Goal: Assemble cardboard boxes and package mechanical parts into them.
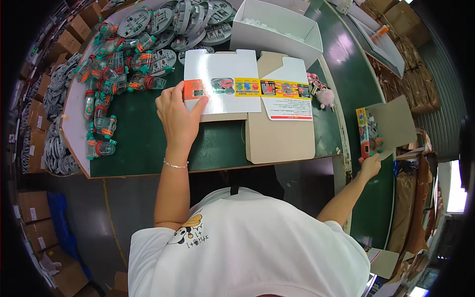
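My left hand point(179, 115) rests on the left end of a flat white carton blank point(232, 81) with a colourful printed band, pinching its orange corner against the green table point(138, 143). That blank lies over a brown cardboard sheet point(279, 138). My right hand point(369, 166) reaches far to the right and grips the lower edge of another folded carton blank point(383, 128), brown inside with a printed strip, held tilted above the side conveyor.
Several clear plastic toys with teal and orange parts point(106, 74) lie at the table's left. Round grey discs point(183, 22) pile at the back. An open white box point(277, 29) stands behind the blank. A pink fluffy keyring point(324, 94) lies right. Cardboard boxes line the floor.
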`<move>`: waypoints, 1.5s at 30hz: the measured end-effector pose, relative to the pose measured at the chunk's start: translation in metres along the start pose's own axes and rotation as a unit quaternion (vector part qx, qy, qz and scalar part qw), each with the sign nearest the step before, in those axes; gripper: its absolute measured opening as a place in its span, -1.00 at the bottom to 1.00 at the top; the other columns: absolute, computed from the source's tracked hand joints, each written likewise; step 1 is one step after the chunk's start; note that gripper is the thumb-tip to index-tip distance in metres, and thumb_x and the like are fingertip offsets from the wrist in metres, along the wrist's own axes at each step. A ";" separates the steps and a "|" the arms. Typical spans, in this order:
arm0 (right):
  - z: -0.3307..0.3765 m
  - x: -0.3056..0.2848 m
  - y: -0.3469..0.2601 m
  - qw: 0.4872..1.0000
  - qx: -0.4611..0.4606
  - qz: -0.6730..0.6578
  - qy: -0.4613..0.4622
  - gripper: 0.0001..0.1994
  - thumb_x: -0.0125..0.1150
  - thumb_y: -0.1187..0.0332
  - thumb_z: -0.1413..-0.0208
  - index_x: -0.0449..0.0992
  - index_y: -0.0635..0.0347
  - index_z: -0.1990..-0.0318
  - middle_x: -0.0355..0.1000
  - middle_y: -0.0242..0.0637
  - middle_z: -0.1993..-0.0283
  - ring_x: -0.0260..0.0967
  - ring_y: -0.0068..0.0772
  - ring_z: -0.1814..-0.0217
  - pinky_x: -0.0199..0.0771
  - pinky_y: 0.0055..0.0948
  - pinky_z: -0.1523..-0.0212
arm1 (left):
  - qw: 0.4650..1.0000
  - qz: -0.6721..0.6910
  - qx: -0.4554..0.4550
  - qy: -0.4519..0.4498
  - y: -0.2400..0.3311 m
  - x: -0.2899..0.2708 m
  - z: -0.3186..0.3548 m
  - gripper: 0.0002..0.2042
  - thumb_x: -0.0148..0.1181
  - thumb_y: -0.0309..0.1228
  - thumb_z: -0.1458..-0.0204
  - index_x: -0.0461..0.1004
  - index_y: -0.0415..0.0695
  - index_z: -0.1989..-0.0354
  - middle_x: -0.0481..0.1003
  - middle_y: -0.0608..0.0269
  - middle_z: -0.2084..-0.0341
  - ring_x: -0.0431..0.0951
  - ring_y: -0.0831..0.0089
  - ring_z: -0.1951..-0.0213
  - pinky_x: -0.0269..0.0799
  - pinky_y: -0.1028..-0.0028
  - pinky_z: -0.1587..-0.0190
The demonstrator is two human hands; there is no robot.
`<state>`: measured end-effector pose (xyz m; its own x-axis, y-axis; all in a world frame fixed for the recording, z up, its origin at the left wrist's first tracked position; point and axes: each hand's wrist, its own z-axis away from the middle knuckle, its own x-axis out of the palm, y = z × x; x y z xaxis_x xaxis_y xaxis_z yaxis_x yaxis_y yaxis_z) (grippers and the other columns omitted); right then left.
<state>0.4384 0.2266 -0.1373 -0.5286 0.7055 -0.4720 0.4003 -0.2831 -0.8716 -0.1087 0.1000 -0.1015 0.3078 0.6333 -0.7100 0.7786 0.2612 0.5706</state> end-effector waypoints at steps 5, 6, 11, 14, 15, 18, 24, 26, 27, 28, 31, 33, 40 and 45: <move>-0.022 0.011 0.035 0.927 -0.097 0.260 0.254 -0.47 0.10 0.03 -0.26 0.45 0.49 0.00 0.46 0.13 0.13 0.45 0.00 0.02 0.54 -0.06 0.09 | 1.000 0.020 -0.017 0.006 -0.003 0.002 0.002 -0.39 0.42 -0.09 0.06 0.45 -0.19 -0.12 0.40 0.11 0.02 0.31 0.12 -0.08 0.22 0.18 -0.17; -0.015 0.013 0.024 0.927 -0.096 0.260 0.252 -0.47 0.10 0.03 -0.26 0.45 0.49 0.00 0.46 0.13 0.13 0.45 0.00 0.02 0.54 -0.06 0.09 | 1.000 0.018 -0.017 0.005 -0.004 0.003 0.003 -0.39 0.42 -0.09 0.06 0.45 -0.19 -0.12 0.40 0.11 0.02 0.31 0.12 -0.08 0.22 0.18 -0.17; 0.064 0.032 -0.100 0.911 -0.390 0.044 0.124 -0.66 0.30 0.27 -0.12 0.57 0.29 0.01 0.45 -0.07 0.05 0.36 -0.11 -0.04 0.41 -0.24 0.02 | 0.999 0.038 -0.014 0.016 -0.007 0.005 0.005 -0.41 0.43 -0.10 0.06 0.46 -0.19 -0.10 0.41 0.13 0.04 0.30 0.13 -0.08 0.22 0.20 -0.17; 0.127 0.075 -0.156 0.857 -0.505 -0.014 -0.100 -0.81 0.28 0.36 -0.13 0.67 0.09 0.11 0.42 -0.22 0.09 0.39 -0.31 0.03 0.39 -0.43 0.08 | 0.999 0.032 0.000 0.034 -0.006 0.003 0.006 -0.43 0.43 -0.12 0.06 0.47 -0.20 -0.07 0.42 0.14 0.05 0.30 0.13 -0.08 0.21 0.20 -0.18; 0.149 0.090 -0.168 0.827 -0.530 -0.039 -0.181 -0.80 0.29 0.34 -0.13 0.67 0.07 0.10 0.40 -0.23 0.07 0.40 -0.32 0.06 0.39 -0.44 0.10 | 0.998 0.032 0.010 0.044 -0.006 0.001 0.006 -0.44 0.44 -0.16 0.07 0.47 -0.20 -0.07 0.42 0.14 0.05 0.32 0.15 -0.06 0.24 0.22 -0.15; 0.188 0.123 -0.185 0.729 -0.595 -0.011 -0.337 -0.72 0.28 0.29 -0.16 0.62 0.10 -0.01 0.35 -0.24 0.02 0.40 -0.34 0.15 0.40 -0.47 0.16 | 0.997 0.036 0.038 0.062 -0.005 -0.002 0.001 -0.47 0.46 -0.24 0.08 0.46 -0.19 -0.06 0.42 0.13 0.07 0.36 0.18 -0.01 0.30 0.25 -0.09; 0.224 0.167 -0.206 0.739 -0.477 -0.006 -0.476 -0.66 0.27 0.23 -0.20 0.52 0.28 -0.02 0.37 -0.22 0.06 0.37 -0.51 0.19 0.40 -0.48 0.24 | 0.917 0.396 -0.020 -0.047 -0.014 -0.014 -0.013 -0.50 0.46 -0.47 0.08 0.40 -0.22 -0.06 0.48 0.22 0.14 0.49 0.40 0.17 0.45 0.37 0.09; 0.226 0.165 -0.216 0.739 -0.442 0.000 -0.509 -0.66 0.27 0.23 -0.21 0.49 0.31 0.00 0.39 -0.23 0.09 0.37 -0.55 0.20 0.40 -0.49 0.26 | 0.866 0.491 -0.024 -0.094 -0.010 -0.024 -0.017 -0.50 0.45 -0.51 0.07 0.39 -0.24 -0.06 0.49 0.23 0.14 0.51 0.45 0.20 0.48 0.40 0.12; 0.226 0.161 -0.222 0.744 -0.379 -0.015 -0.551 -0.70 0.26 0.25 -0.22 0.48 0.31 0.05 0.40 -0.26 0.14 0.36 -0.58 0.22 0.39 -0.50 0.28 | 0.849 0.511 -0.016 -0.134 -0.005 -0.035 -0.021 -0.51 0.44 -0.53 0.06 0.40 -0.25 -0.06 0.50 0.23 0.11 0.52 0.46 0.17 0.48 0.40 0.10; 0.225 0.156 -0.229 0.744 -0.313 -0.030 -0.589 -0.73 0.25 0.27 -0.23 0.47 0.31 0.09 0.42 -0.28 0.19 0.35 -0.61 0.24 0.39 -0.52 0.30 | 0.830 0.529 -0.009 -0.174 0.002 -0.048 -0.025 -0.53 0.43 -0.56 0.06 0.40 -0.26 -0.06 0.50 0.23 0.08 0.53 0.48 0.15 0.49 0.40 0.09; 0.223 0.142 -0.240 0.714 -0.255 -0.098 -0.645 -0.79 0.24 0.33 -0.25 0.45 0.31 0.14 0.44 -0.33 0.27 0.34 -0.66 0.26 0.37 -0.55 0.33 | 0.833 0.490 0.036 -0.254 0.003 -0.076 -0.029 -0.55 0.41 -0.56 0.03 0.42 -0.26 -0.06 0.51 0.20 0.01 0.54 0.47 0.11 0.49 0.39 0.06; 0.221 0.130 -0.245 0.657 -0.270 -0.204 -0.674 -0.84 0.23 0.39 -0.26 0.43 0.29 0.16 0.44 -0.38 0.35 0.34 -0.69 0.28 0.35 -0.60 0.34 | 0.860 0.368 0.114 -0.335 0.001 -0.091 -0.033 -0.55 0.40 -0.52 0.01 0.45 -0.24 -0.09 0.50 0.14 -0.05 0.56 0.42 0.09 0.49 0.38 0.03; 0.219 0.080 -0.248 0.650 -0.502 -0.363 -0.440 -0.84 0.35 0.43 -0.13 0.44 0.22 0.33 0.46 -0.34 0.28 0.35 -0.56 0.32 0.38 -0.52 0.26 | 0.901 -0.120 0.406 -0.095 0.044 -0.122 -0.030 -0.34 0.32 -0.06 -0.09 0.37 -0.32 -0.22 0.31 -0.10 -0.26 0.38 0.16 -0.18 0.34 0.32 -0.16; 0.244 0.083 -0.231 0.626 -0.549 -0.499 -0.239 -0.86 0.34 0.54 -0.05 0.47 0.19 0.45 0.34 -0.16 -0.14 0.32 -0.34 -0.12 0.35 -0.42 -0.01 | 0.926 0.256 0.273 0.055 0.054 -0.075 -0.013 -0.33 0.25 -0.17 -0.14 0.23 -0.35 -0.32 0.16 -0.06 -0.35 0.25 0.17 -0.30 0.21 0.30 -0.28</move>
<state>0.1195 0.1917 -0.0072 -0.9844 -0.1749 0.0205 -0.1739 0.9468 -0.2706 -0.0968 0.0760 -0.0127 0.6788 0.6509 -0.3400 0.7155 -0.4819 0.5058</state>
